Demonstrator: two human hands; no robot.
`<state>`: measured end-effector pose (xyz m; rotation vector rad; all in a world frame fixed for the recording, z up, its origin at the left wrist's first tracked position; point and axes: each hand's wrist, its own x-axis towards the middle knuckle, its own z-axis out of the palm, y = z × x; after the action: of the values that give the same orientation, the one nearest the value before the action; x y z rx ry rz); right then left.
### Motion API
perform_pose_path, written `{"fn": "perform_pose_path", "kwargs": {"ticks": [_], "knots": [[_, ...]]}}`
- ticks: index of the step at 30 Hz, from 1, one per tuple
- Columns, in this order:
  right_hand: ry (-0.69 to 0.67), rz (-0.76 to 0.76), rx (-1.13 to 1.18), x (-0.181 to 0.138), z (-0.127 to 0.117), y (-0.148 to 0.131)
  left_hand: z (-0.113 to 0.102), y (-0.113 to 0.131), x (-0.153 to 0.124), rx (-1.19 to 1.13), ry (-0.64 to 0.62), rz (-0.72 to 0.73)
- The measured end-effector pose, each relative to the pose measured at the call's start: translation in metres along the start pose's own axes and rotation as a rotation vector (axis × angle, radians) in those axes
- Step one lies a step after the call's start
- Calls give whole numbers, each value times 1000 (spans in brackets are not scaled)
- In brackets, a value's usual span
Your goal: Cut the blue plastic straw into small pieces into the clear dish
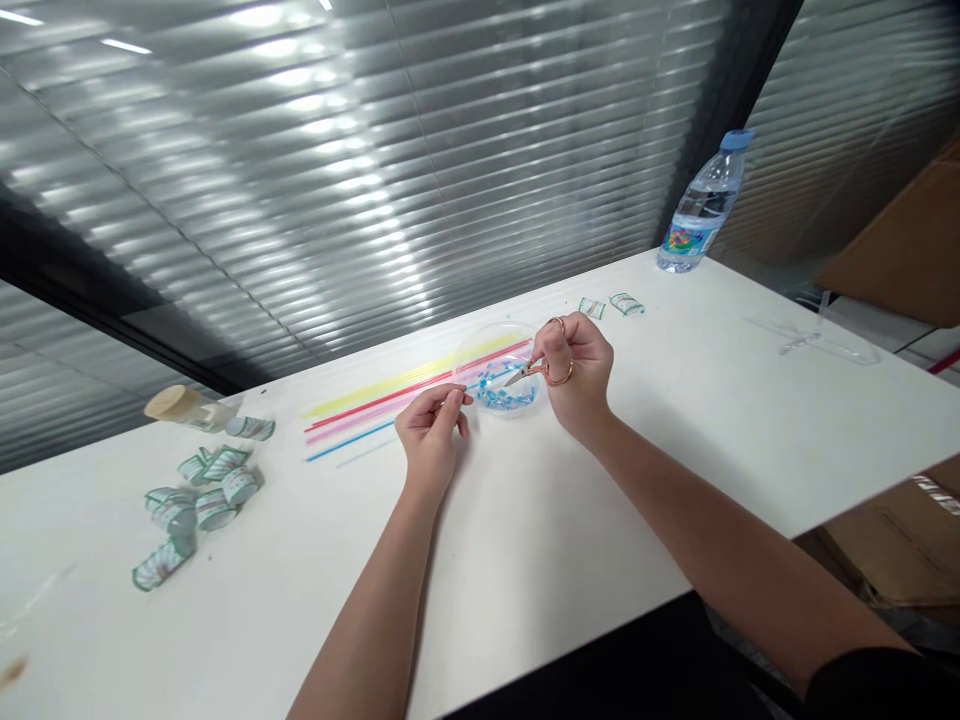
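Note:
My right hand (576, 372) grips small rose-gold scissors (534, 370), fingers through the loops, blades pointing left over a clear round dish (487, 350). The dish holds several short blue straw pieces (510, 398). My left hand (433, 425) is closed in a pinch on a thin blue straw (474, 386), its tip reaching toward the scissor blades above the dish. Yellow, red, pink and blue straws (375, 400) lie in a row on the white table (675, 450) just behind my left hand.
Several rolled green-and-white labels (199, 500) lie at the left beside a small jar with a tan lid (184, 405). Two more rolls (611, 305) sit behind the dish. A water bottle (701, 205) stands at the back right. Clear plastic pieces (817, 345) lie at right.

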<state>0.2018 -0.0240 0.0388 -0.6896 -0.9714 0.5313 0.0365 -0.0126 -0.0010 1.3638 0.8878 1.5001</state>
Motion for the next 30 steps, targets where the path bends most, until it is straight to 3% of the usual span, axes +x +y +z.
{"fn": "perform_pose_path", "kwargs": {"ticks": [30], "knots": [[-61, -60, 57, 0, -1, 5, 2, 4, -1, -36, 14, -32]]}}
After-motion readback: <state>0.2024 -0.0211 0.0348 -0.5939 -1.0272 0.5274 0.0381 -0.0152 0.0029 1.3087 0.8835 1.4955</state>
